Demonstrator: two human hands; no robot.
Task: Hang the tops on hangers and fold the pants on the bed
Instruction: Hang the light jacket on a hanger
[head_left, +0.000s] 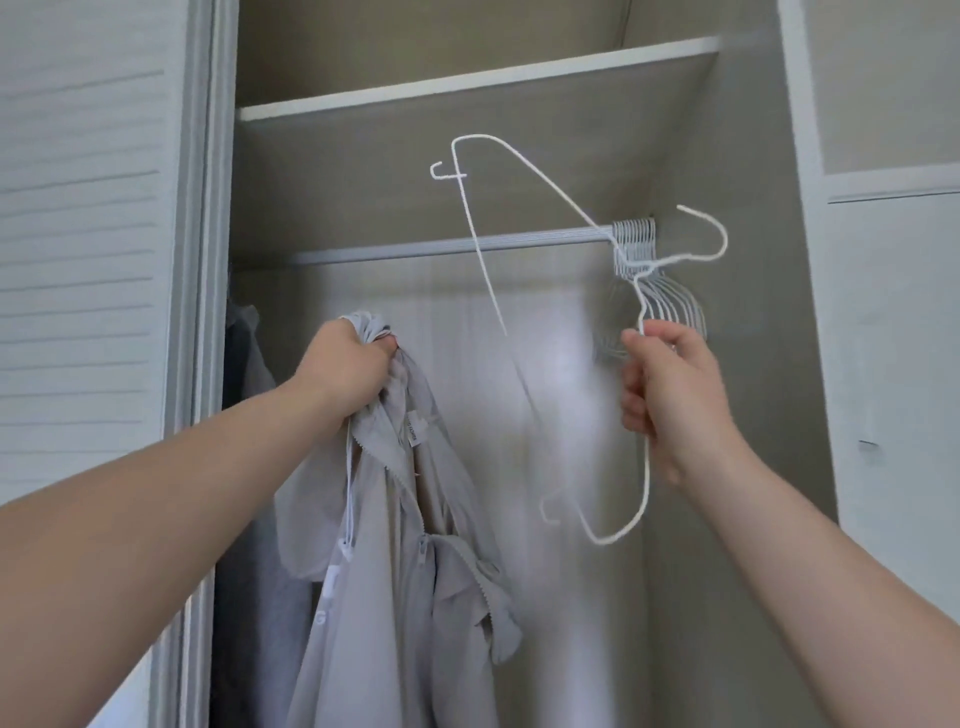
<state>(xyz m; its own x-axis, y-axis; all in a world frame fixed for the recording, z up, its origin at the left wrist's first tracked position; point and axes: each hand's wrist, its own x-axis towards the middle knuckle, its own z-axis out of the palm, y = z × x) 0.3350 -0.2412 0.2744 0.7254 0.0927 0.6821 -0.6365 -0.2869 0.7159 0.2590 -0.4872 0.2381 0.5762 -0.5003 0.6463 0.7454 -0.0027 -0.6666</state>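
My left hand (345, 371) grips a light grey zip-up top (395, 571) bunched at its collar, so the top hangs down in front of the open wardrobe. My right hand (670, 395) holds a white wire hanger (524, 171) by its neck, tilted, with the hook up by the rail and one arm pointing up to the left. The hanger is off the rail and apart from the top. A bunch of several white hangers (636, 244) hangs at the right end of the clothes rail (441, 248).
The wardrobe has a shelf (467, 88) above the rail and a slatted sliding door (78, 260) at the left. A dark grey garment (244, 338) hangs at the left inside the wardrobe. A white cabinet panel (893, 338) stands at the right.
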